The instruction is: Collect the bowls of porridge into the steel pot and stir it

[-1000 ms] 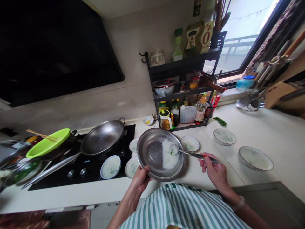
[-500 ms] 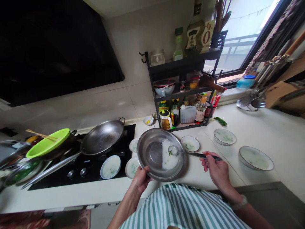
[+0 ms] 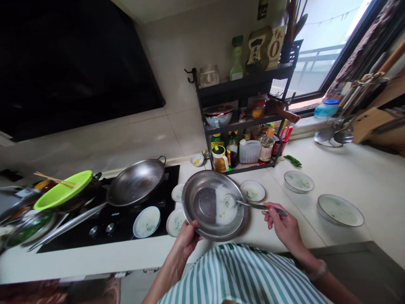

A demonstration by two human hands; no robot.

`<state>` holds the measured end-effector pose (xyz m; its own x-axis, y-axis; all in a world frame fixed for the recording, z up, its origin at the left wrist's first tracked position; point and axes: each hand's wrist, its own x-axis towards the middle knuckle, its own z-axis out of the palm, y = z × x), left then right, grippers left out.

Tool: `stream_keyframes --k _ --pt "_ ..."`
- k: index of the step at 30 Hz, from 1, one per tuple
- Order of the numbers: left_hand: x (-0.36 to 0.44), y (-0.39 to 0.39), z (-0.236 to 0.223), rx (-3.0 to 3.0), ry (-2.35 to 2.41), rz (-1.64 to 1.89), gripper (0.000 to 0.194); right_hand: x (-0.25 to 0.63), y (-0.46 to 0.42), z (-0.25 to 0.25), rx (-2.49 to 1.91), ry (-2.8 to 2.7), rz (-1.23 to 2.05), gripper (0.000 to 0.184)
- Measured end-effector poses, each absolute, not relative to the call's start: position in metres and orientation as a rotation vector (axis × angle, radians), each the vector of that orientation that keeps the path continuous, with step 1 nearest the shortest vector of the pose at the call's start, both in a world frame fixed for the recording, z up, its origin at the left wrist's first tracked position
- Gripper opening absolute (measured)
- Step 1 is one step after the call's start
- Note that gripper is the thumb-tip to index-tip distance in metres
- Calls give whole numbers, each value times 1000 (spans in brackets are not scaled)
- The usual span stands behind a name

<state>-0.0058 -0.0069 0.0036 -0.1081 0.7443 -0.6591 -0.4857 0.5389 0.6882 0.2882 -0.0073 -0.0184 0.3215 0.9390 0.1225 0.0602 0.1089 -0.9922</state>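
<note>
My left hand grips the near-left rim of a metal basin, which is tilted so that white liquid with green bits pools on its right side. The handle of a ladle is held in my right hand. Its round bowl dips into the pooled liquid. Around the basin stand small bowls of the same kind of soup: one bowl behind its right rim, one bowl partly hidden at its left, and a white bowl on the stove's edge.
To the left, a wok sits on the black stove, its long handle reaching toward the counter's front. A green plastic basin lies beyond. Two soup bowls stand right, including a larger bowl. A black rack holds bottles behind.
The ladle has shifted slightly left and its bowl now sits lower in the liquid. My right hand has moved a little left with it. The basin and left hand stay put.
</note>
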Motion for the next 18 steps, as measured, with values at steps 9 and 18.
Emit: stream_keyframes --k 9,18 --pt "-5 -7 5 302 1380 1038 28 287 -9 -23 -1314 -1148 814 43" --pt "-7 -7 4 292 1364 1054 28 290 -5 -19 -1308 -995 859 45"
